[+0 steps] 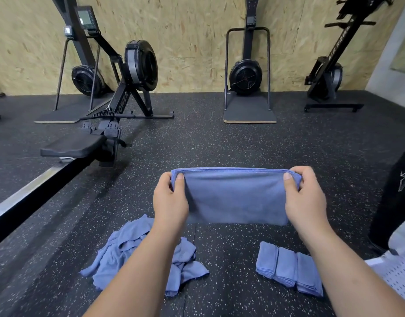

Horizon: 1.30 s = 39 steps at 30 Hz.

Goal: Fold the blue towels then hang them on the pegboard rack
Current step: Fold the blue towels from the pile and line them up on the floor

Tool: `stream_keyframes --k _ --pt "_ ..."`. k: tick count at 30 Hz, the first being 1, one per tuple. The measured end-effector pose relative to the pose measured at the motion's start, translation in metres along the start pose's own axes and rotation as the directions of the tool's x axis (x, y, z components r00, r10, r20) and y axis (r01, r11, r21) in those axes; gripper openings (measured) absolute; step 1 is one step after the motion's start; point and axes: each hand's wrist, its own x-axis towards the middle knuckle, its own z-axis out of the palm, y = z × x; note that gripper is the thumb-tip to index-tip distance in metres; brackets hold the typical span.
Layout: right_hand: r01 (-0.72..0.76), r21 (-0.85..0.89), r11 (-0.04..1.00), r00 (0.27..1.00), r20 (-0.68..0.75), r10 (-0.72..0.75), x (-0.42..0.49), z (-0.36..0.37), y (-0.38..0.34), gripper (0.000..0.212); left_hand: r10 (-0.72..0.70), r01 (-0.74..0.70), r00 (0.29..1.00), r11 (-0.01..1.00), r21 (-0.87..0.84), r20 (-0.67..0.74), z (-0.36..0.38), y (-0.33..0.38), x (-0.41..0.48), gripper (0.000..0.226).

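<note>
Blue towel (234, 197), folded, held above the speckled rubber floor (219, 138), well short of its far edge at the wall (185, 30). Left hand (170, 202) and right hand (304, 200) each pinch a top corner, thumb on the near face, fingers curled behind. On the floor below: crumpled pile (128, 255) under the left forearm, three folded towels (288, 271) side by side, touching, under the right.
</note>
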Motion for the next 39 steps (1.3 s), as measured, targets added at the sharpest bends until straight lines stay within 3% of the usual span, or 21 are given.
stream_keyframes --k 3,6,10,13,16,19,24,27,33,37,39 --pt "0.026 0.026 0.999 0.998 -0.058 -0.024 -0.006 0.005 -0.004 0.008 0.085 -0.087 0.996 0.994 -0.062 -0.029 -0.002 0.005 -0.002 0.023" --pt "0.075 -0.016 0.997 0.99 -0.119 -0.076 -0.011 0.006 -0.007 0.013 0.14 -0.141 0.988 0.99 -0.013 -0.063 -0.003 0.008 -0.004 0.016" --pt "0.06 -0.031 0.998 0.996 -0.057 -0.062 -0.008 0.008 -0.009 0.009 0.137 -0.129 0.983 0.989 0.073 -0.119 -0.008 0.002 0.003 0.021" --pt "-0.043 0.081 0.996 0.999 0.016 0.042 -0.001 0.01 -0.001 0.011 -0.015 0.023 0.998 0.992 0.127 -0.058 -0.011 -0.011 0.012 0.029" --pt "-0.212 0.195 0.957 0.969 0.172 0.18 0.006 0.009 0.007 0.023 -0.239 0.236 0.97 0.97 0.058 0.044 -0.012 -0.028 0.021 0.023" --pt "-0.244 0.205 0.948 0.943 0.279 0.182 0.009 0.003 0.01 0.042 -0.313 0.309 0.939 0.95 0.052 0.143 -0.014 -0.031 0.024 0.038" --pt "-0.113 0.207 0.972 0.991 0.09 0.097 0.01 -0.003 0.007 0.044 -0.09 0.08 0.991 0.991 0.103 0.096 -0.019 -0.024 0.024 0.046" --pt "-0.038 0.259 0.965 0.999 0.032 0.03 0.009 -0.003 0.001 0.038 -0.045 0.043 0.999 0.996 0.072 0.027 -0.02 -0.018 0.021 0.048" --pt "-0.105 0.329 0.938 0.986 0.159 0.055 0.011 -0.003 0.003 0.029 -0.024 0.024 1.0 1.0 0.015 -0.007 -0.018 -0.015 0.019 0.056" --pt "-0.095 0.368 0.925 0.971 0.238 0.005 0.014 -0.01 0.001 0.03 0.026 -0.028 0.995 0.999 0.021 0.098 -0.021 -0.014 0.018 0.057" --pt "-0.069 0.326 0.943 0.946 0.32 -0.042 0.017 -0.014 0.004 0.042 0.024 -0.025 0.982 1.0 0.005 0.189 -0.021 -0.017 0.019 0.062"
